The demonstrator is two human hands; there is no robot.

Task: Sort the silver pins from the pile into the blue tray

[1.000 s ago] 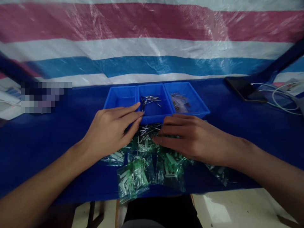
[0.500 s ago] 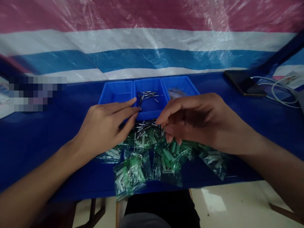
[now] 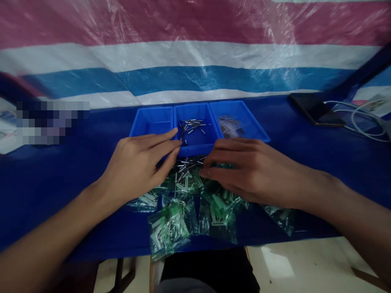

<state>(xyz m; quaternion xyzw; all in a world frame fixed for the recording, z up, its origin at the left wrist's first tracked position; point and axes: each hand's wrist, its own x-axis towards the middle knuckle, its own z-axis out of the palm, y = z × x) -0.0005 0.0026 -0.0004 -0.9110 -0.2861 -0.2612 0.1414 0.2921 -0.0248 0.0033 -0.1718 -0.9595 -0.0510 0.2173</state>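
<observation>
Slim, shiny silver pins (image 3: 185, 166) crisscross at centre, several slanting two-to-eight o'clock, one twelve-to-six. Left hand (image 3: 139, 160), at nine, straight-fingered; right hand (image 3: 247, 169), at three, curled; I cannot tell either's grip.

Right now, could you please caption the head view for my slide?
Left hand and right hand flank slender metal pieces beside three blue bins.
</observation>
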